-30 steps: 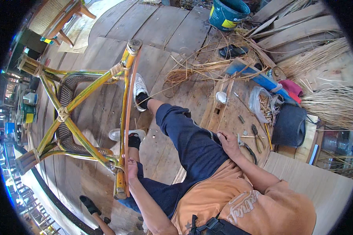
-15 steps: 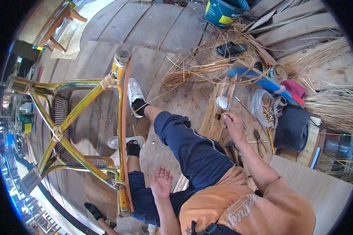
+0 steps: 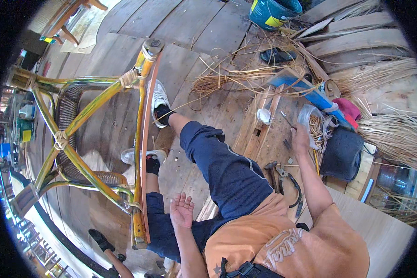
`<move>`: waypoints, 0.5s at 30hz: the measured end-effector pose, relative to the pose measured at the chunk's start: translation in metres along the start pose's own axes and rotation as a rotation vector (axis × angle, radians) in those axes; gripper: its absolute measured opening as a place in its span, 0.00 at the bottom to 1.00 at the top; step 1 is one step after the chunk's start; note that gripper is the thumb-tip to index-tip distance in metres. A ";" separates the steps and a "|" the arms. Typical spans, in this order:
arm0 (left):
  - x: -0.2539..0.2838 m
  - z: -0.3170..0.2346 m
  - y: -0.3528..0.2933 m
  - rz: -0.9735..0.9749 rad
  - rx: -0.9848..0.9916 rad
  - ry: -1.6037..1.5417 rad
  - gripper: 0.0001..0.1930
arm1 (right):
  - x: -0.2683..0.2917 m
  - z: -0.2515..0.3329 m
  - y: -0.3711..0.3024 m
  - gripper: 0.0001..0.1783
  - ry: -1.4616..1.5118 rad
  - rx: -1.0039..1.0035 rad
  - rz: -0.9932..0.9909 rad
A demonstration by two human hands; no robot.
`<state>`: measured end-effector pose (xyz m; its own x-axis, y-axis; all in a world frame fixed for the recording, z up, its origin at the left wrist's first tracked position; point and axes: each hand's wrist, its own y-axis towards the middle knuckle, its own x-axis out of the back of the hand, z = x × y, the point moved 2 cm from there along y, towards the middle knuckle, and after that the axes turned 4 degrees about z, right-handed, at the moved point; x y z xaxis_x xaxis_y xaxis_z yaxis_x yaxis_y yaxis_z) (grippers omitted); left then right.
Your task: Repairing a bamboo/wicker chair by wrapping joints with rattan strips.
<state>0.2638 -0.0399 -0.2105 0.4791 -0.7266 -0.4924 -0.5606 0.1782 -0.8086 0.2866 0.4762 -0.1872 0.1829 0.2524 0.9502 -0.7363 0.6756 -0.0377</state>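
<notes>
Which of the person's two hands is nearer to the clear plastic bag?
The right hand, close beside the plastic bag; the left hand is far from it, palm showing.

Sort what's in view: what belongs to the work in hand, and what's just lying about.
Probably part of the work:
- yellow-green cane frame
- flat orange-brown strip along its edge
- plastic bag of short sticks, beside the right hand
- hammer, within reach

Apparently just lying about:
- green bucket
- black sandal
- pink cloth
</notes>
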 end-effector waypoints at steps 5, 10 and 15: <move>-0.003 0.009 0.001 0.003 0.011 0.018 0.20 | -0.001 -0.005 0.005 0.08 -0.094 0.017 0.035; -0.008 0.007 -0.002 0.006 -0.022 0.008 0.20 | -0.002 -0.004 0.002 0.09 -0.115 0.061 0.030; -0.010 0.007 -0.003 -0.003 -0.039 -0.008 0.19 | -0.004 -0.006 -0.004 0.10 -0.090 0.127 0.003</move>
<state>0.2661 -0.0286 -0.2053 0.4865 -0.7217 -0.4925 -0.5847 0.1500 -0.7973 0.2925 0.4764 -0.1927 0.1259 0.1875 0.9742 -0.8144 0.5803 -0.0065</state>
